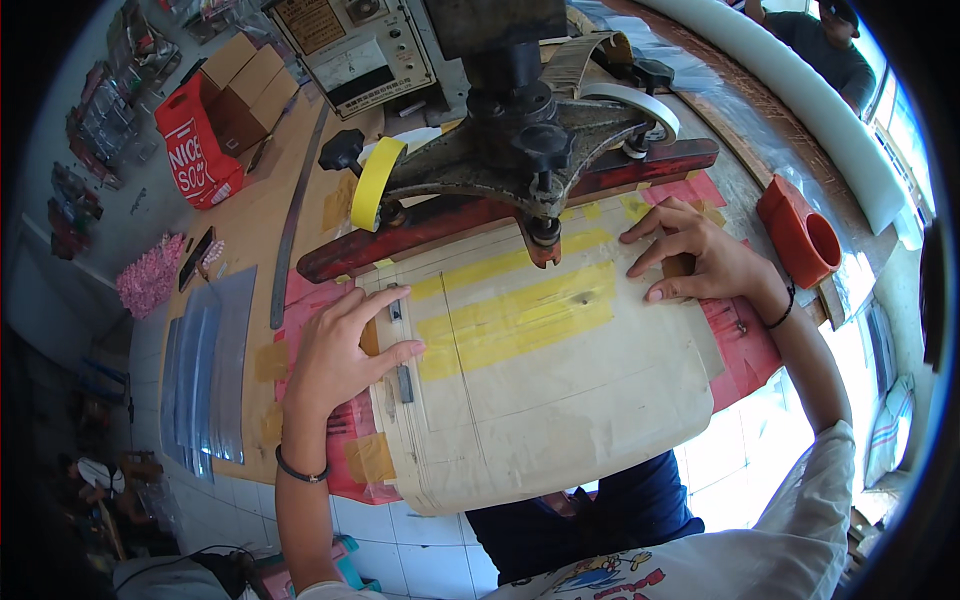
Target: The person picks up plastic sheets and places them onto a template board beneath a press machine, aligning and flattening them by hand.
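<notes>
A cream-coloured flat sheet (560,410), crossed by thin drawn lines and yellow tape strips (520,325), lies under a press head (520,150). On its left edge rests my left hand (345,345), thumb and index finger spread apart beside small grey metal pieces (405,383). My right hand (695,255) lies over the far right part of the sheet, its fingers spread and bent, touching the surface. Pink-red sheeting (740,340) with brown tape patches shows from under both sides. A long red bar (430,228) hangs beneath the press, just beyond the sheet.
A yellow tape roll (378,184) and a white one (655,105) hang on the press. Clear plastic sheets (212,370) and a phone (197,258) lie left, near a red bag (195,145) and cardboard box (245,95). An orange-red tape dispenser (800,235) stands right. Another person (825,55) is far right.
</notes>
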Demonstrator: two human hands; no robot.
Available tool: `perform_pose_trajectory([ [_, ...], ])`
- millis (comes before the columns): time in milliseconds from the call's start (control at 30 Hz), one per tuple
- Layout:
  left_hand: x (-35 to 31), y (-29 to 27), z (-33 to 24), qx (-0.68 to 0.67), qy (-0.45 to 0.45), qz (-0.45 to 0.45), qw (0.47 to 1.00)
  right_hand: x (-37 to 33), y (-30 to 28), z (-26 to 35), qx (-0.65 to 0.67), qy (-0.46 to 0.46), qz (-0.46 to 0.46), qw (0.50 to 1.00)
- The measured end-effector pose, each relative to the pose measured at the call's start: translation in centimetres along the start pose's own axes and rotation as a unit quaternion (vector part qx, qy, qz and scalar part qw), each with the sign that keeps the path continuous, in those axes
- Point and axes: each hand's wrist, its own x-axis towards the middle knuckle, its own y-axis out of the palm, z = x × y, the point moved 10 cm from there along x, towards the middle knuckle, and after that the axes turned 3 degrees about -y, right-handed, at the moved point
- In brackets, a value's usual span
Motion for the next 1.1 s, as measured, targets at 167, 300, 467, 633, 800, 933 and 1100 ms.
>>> perform_pose_trajectory([
  [167,0.17,0.15,-0.01,0.005,-0.005,0.005,1.0,-0.09,-0.14,0.18,-0.002,-0.001,-0.002,1.0],
  [300,0.02,0.07,0.23,0.009,-0.004,0.003,1.0,0.08,-0.01,-0.06,0.007,0.012,0.001,1.0],
  [467,0.22,0.12,0.07,-0.005,0.0,0.002,1.0,0.07,-0.13,-0.11,0.008,0.01,-0.001,1.0],
  [633,0.01,-0.08,0.02,-0.002,-0.037,0.029,0.999,0.1,0.05,-0.61,0.036,0.054,0.005,0.998],
  [800,0.16,0.28,0.1,-0.009,-0.044,0.036,0.998,-0.1,0.01,0.08,-0.003,0.006,0.001,1.0],
  [933,0.12,0.04,-0.07,-0.006,-0.032,0.029,0.999,-0.09,0.04,0.06,0.013,0.018,0.004,1.0],
  [1100,0.1,0.18,0.17,-0.009,-0.04,0.039,0.998,0.0,0.25,0.08,0.007,0.014,0.009,1.0],
])
